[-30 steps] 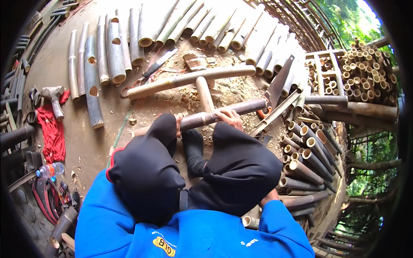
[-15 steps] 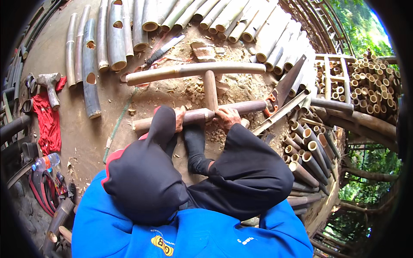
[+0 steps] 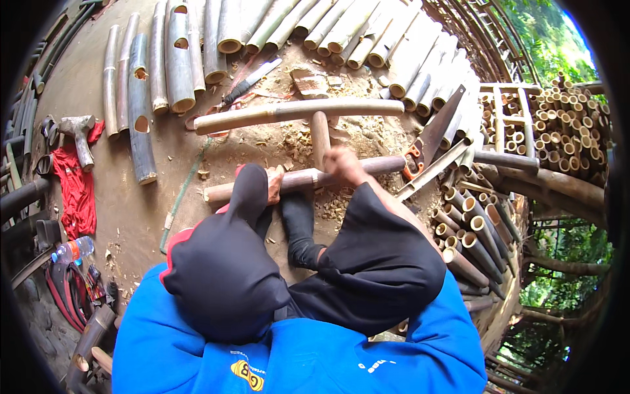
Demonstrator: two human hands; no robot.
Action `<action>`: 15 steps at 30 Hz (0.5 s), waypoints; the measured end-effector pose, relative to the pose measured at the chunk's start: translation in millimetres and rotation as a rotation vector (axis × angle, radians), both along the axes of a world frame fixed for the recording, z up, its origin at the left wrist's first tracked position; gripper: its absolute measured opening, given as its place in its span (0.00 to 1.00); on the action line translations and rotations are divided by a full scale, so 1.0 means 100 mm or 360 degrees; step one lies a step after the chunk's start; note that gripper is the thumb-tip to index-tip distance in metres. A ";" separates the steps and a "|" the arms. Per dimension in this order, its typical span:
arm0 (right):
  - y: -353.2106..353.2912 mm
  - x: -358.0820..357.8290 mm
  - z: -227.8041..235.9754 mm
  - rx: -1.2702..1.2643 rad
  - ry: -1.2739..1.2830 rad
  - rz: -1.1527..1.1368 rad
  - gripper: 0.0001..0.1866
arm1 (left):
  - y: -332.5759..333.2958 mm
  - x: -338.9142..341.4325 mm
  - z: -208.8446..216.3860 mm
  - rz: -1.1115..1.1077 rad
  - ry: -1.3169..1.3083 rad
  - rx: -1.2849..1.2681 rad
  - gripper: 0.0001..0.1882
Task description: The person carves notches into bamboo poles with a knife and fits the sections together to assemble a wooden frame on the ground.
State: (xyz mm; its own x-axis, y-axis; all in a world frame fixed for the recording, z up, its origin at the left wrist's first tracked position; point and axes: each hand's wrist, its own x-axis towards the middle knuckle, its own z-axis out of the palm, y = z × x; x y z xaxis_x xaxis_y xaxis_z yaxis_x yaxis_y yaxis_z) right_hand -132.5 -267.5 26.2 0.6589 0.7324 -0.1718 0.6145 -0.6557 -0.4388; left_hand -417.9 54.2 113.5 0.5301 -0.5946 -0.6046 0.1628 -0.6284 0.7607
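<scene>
My left hand [image 3: 274, 185] wraps round the lower bamboo pole [image 3: 236, 190], which lies crosswise in front of my bent legs. Closed into a fist, my right hand [image 3: 345, 165] is over this pole, close against the lower end of a short bamboo crosspiece [image 3: 319, 136]; whether it touches the crosspiece I cannot tell. I see nothing in that fist. The crosspiece stands between the lower pole and a longer, slightly curved upper bamboo pole [image 3: 262, 117], making an H-like frame. Its lower joint is partly hidden by my right hand.
A handsaw [image 3: 441, 131] with an orange handle leans at the lower pole's right end. A knife [image 3: 251, 82] lies beyond the upper pole. Bamboo tubes [image 3: 179, 65] line the far side, with cut pieces [image 3: 479, 230] stacked right. At left are a mallet [image 3: 80, 139], red cloth [image 3: 73, 190] and bottle [image 3: 73, 249].
My right hand has lifted off the lower pole and closed into a fist, its bare forearm now showing. My left hand keeps its hold. The bamboo frame has barely moved.
</scene>
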 end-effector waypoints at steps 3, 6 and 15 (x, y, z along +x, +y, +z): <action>-0.42 0.92 0.79 0.2526 0.0741 -0.1319 0.08 | -0.11 0.21 -0.10 -0.0018 -0.0097 0.0012 0.23; -1.35 1.13 1.43 0.3461 0.0804 -0.1763 0.12 | -0.19 0.50 -0.20 -0.0033 -0.0197 0.0037 0.23; -0.87 -0.26 0.49 -0.0787 -0.0351 -0.0025 0.65 | -0.34 1.58 -0.76 -0.0021 -0.0692 0.0625 0.24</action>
